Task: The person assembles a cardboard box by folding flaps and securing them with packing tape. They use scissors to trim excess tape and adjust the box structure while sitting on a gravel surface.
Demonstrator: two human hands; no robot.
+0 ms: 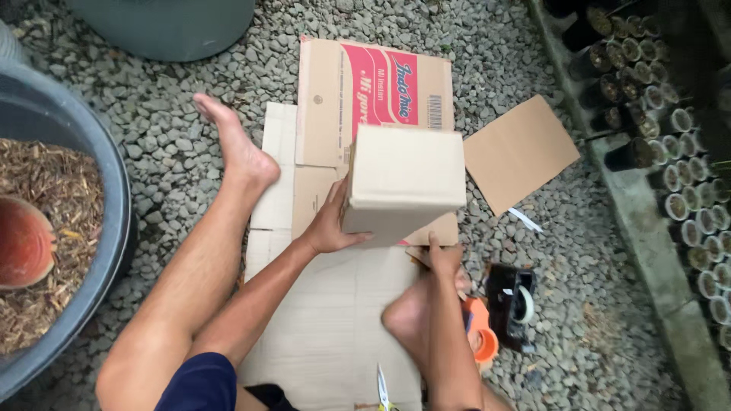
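Seated on gravel, legs out over flattened cardboard sheets point(327, 335); both hands on a small plain cardboard box point(403, 183) held up near frame centre, just above the sheets. Left hand point(327, 228) clamps the box's 9 o'clock side, thumb along the lower edge, fingers wrapped behind and out of sight. Right hand point(444, 259) sits at the box's 6 o'clock edge, thumb pointing up against the bottom rim; its other fingers are hidden, so I cannot tell how far they are curled or whether they pinch anything. Step in hand, as I judge it: steadying and turning the box to get at a seam or flap on its underside. A next move would call for one hand to keep the box braced while the other goes free, since the tools lie at 4 to 5 o'clock of the box: a black tape dispenser point(512, 301) and an orange roll-like object point(481, 339) just beside it, with scissors point(383, 392) at the frame's 6 o'clock edge. The box looks pale brown, unprinted, square-cornered, top face closed and flat, no tape visible on the faces shown. A printed red-and-tan flattened carton point(365, 84) lies at 12 o'clock of it, a loose brown cardboard square point(520, 152) at 3 o'clock. Dark basin point(114, 190) of mulch at the far 9 o'clock side; rows of seedling pots point(670, 152) at 3 o'clock
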